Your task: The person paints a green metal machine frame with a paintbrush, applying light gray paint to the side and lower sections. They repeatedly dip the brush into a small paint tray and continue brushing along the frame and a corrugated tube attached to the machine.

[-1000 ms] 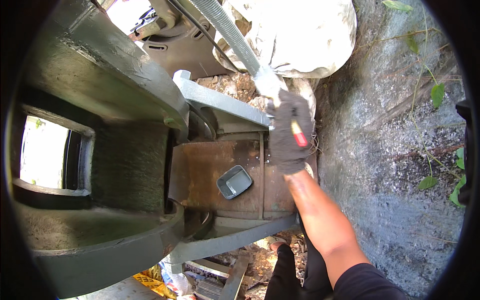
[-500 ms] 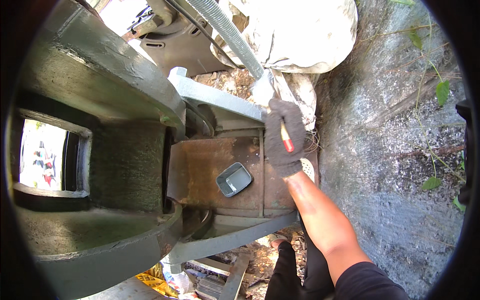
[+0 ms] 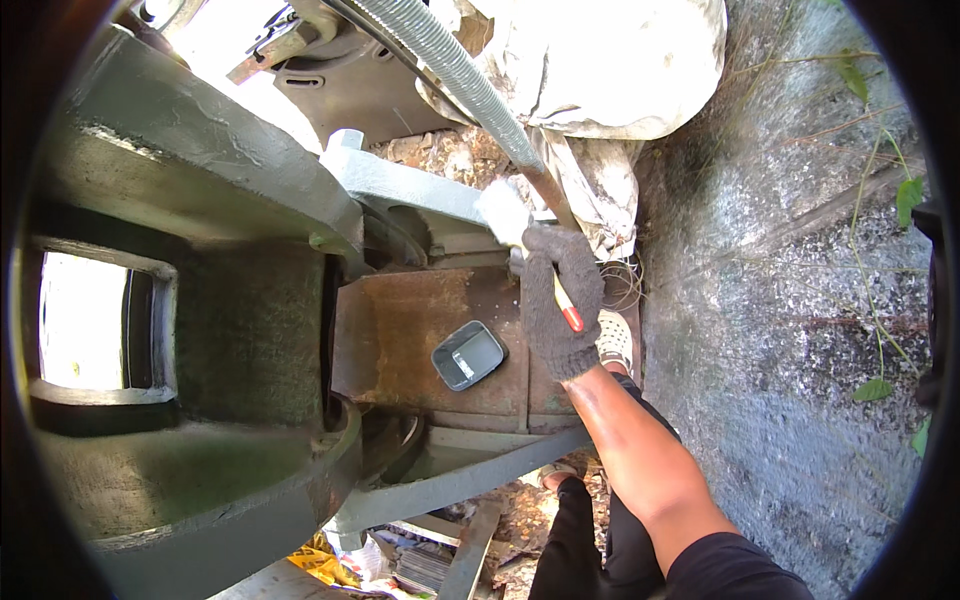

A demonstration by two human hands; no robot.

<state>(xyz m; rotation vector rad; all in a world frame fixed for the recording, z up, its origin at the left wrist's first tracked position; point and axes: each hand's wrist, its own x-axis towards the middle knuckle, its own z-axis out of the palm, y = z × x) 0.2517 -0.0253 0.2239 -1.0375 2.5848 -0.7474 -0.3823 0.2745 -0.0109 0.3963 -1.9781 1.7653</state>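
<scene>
My right hand (image 3: 562, 300) wears a dark grey knit glove and is closed around a paintbrush (image 3: 567, 305). The brush's wooden handle has a red end that sticks out toward my wrist. Its pale bristles, washed out by glare, are at the grey metal side bar (image 3: 415, 190); whether they touch it I cannot tell. Lower left of the hand, a small dark rectangular tub (image 3: 468, 355) with grey liquid in it rests on a rusty metal plate (image 3: 385, 310). My left hand is out of view.
A large hollow grey-painted metal frame (image 3: 245, 310) fills the left. Beyond my hand are a ribbed metal pole (image 3: 455, 75) and a white sack (image 3: 630, 70). A stained concrete wall (image 3: 760, 350) with vines stands at right. My clog-shod foot (image 3: 615, 340) is beside the plate.
My right hand has come slightly nearer and to the left, and the brush head has swung left and down along the side bar. The tub stays in place.
</scene>
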